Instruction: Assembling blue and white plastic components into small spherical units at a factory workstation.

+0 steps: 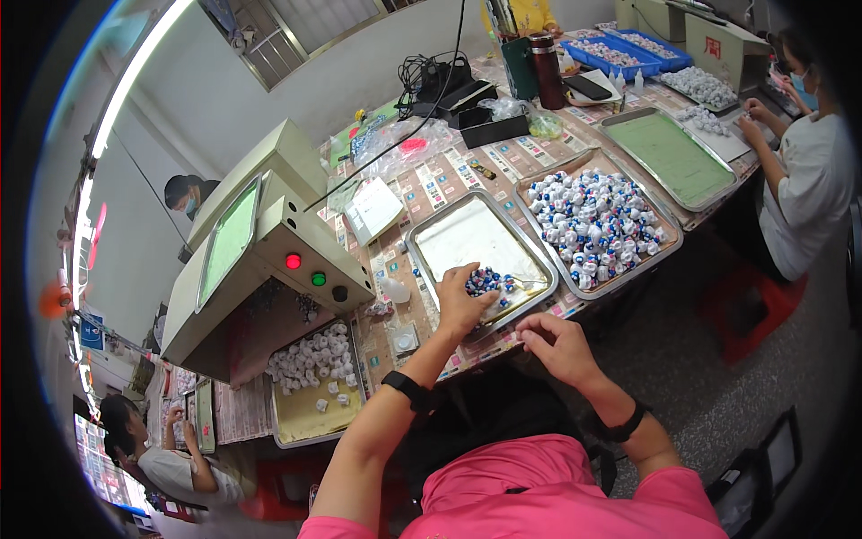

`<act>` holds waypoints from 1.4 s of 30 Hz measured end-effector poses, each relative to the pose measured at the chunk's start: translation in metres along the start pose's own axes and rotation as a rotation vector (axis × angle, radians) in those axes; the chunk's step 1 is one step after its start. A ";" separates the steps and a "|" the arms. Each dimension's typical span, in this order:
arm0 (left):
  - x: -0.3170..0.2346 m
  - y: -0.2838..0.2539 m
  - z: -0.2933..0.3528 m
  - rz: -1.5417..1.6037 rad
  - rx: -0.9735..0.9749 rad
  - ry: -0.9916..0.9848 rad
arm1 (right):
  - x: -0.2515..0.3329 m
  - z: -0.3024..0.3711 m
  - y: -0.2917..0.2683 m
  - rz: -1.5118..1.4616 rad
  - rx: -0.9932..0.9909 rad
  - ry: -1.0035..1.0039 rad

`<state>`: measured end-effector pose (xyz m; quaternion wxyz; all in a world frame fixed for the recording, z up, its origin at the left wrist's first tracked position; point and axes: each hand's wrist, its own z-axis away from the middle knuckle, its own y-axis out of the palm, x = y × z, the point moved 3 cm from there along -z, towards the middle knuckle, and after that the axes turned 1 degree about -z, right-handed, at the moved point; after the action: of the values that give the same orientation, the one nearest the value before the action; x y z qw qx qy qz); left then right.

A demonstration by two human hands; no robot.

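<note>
My left hand (pixel 461 304) reaches into a metal tray with a white lining (pixel 462 232). Its fingers are apart, curved around a small heap of blue-and-white pieces (pixel 485 281) at the tray's near side; I see nothing held in it. Just off the table's front edge, right of that tray, my right hand (pixel 561 349) has thumb and forefinger pinched together. Whatever sits between those fingertips is too small to name. To the right, a second metal tray (pixel 669 256) holds a large pile of small white figures with blue parts (pixel 593 220).
A cream machine (pixel 310 256) with red and green lights stands at left, above a tray of white pieces (pixel 314 359). A small white bottle (pixel 395 289) is beside my tray. Farther right lies a green-lined tray (pixel 669 157). Co-workers sit at right (pixel 813 189) and lower left.
</note>
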<state>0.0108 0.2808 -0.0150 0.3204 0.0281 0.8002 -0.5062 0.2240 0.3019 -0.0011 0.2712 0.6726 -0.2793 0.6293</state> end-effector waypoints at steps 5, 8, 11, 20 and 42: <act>0.026 0.006 -0.007 0.585 0.170 -0.232 | 0.007 -0.029 0.008 0.319 -0.173 -0.308; -0.002 -0.011 0.001 0.928 0.158 -0.416 | -0.003 -0.053 0.006 0.479 -0.207 -0.425; 0.005 -0.027 0.010 1.047 0.073 -0.433 | 0.000 -0.069 0.016 0.655 -0.232 -0.528; 0.004 -0.136 0.087 0.956 0.026 -0.437 | -0.029 -0.096 0.024 0.860 0.002 -0.413; 0.162 -0.209 0.111 -0.424 -0.067 -0.012 | 0.050 -0.011 0.107 0.522 0.323 -0.459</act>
<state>-0.1412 0.0419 0.0314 0.2122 -0.1544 0.8025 -0.5358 0.1425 0.2334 0.0512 -0.0775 0.7362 -0.3919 0.5462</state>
